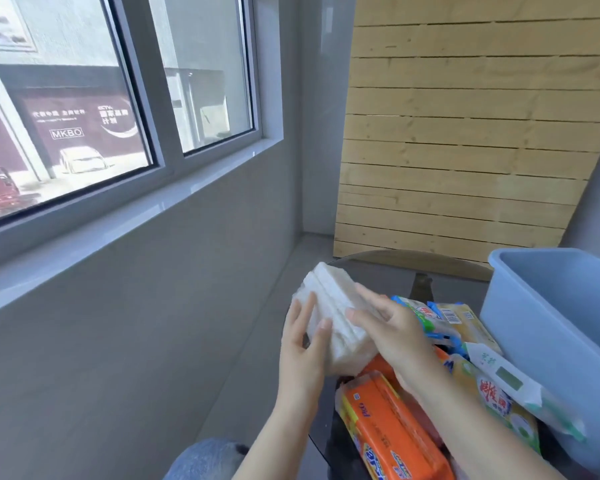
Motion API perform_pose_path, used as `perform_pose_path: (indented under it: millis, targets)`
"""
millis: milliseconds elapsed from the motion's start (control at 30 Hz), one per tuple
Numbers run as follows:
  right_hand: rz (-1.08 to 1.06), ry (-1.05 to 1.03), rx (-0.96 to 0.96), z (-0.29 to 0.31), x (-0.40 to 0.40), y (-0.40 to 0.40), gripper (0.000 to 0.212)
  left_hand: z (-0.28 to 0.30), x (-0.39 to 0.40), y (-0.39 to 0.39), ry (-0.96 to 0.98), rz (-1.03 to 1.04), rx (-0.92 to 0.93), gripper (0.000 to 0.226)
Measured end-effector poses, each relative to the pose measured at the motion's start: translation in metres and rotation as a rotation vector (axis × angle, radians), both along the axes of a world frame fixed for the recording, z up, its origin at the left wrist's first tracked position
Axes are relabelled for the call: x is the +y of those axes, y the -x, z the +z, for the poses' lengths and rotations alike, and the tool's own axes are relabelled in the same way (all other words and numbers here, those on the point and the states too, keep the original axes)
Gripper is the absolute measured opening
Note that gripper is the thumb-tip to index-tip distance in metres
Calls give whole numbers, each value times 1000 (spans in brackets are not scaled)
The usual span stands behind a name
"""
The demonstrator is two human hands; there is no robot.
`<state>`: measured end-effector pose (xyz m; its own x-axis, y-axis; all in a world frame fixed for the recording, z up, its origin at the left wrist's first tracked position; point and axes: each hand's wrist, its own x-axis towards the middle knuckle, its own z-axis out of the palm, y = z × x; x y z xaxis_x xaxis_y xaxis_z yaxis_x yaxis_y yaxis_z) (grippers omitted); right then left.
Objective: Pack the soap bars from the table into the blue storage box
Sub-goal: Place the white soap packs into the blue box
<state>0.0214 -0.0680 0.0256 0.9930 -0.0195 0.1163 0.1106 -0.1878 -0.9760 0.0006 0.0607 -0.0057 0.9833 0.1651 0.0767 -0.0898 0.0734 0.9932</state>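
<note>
both hands are clasping a white soap pack (333, 317), a clear-wrapped bundle of pale bars, lifted clear of the pile at the counter's (440, 282) edge. the left hand (303, 344) is pressing flat against the pack's near left face, its fingers (321, 332) lying loosely spread and curving over the wrap, while the right hand (388, 327) is coming over the top from five o'clock, its fingers (361, 315) extended and a little apart, resting on the upper right face. neither hand is pinching; the pack is being squeezed between two palms. its long axis is running from about eleven o'clock down to five o'clock. the blue storage box (551, 317) is sitting at roughly three o'clock from the pack, well apart, with its open mouth facing up and its inside looking empty as far as can be seen. the right hand is the nearer one to the box, so the carry will likely be swinging rightward across the remaining goods: an orange soap pack (392, 427) at six o'clock, yellow soap packs (465, 323) and a white-green sachet (510, 379) leaning on the box's wall. the pack probably needs turning so its long axis lies along the box's length.
</note>
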Motion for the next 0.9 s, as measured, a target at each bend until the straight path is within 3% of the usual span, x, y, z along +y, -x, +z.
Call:
perform_pose_path:
  millis: [67, 167, 233, 300, 367, 667, 767, 900]
  targets:
    - [-31, -117, -25, 12, -13, 8, 47, 11, -10, -4, 26, -46, -46, 60]
    - [-47, -193, -58, 30, -39, 17, 41, 31, -32, -10, 240, -198, -31, 83]
    - [-51, -216, -74, 44, -58, 23, 37, 47, -48, -13, 375, -351, -32, 73]
    - [-67, -216, -84, 56, -80, 28, 38, 63, -66, -18, 413, -493, -50, 50]
    - [-90, -192, -89, 67, -101, 33, 35, 75, -85, -20, 437, -590, -44, 44]
    - [-236, -99, -118, 103, -196, 40, 36, 103, -182, -33, 389, -752, -122, 49]
    - [-381, -122, -106, 109, -225, 33, 50, 102, -212, -39, 214, -736, -143, 45]
    - [-484, -45, -57, 106, -258, 24, 63, 95, -241, -55, -30, -730, -128, 20]
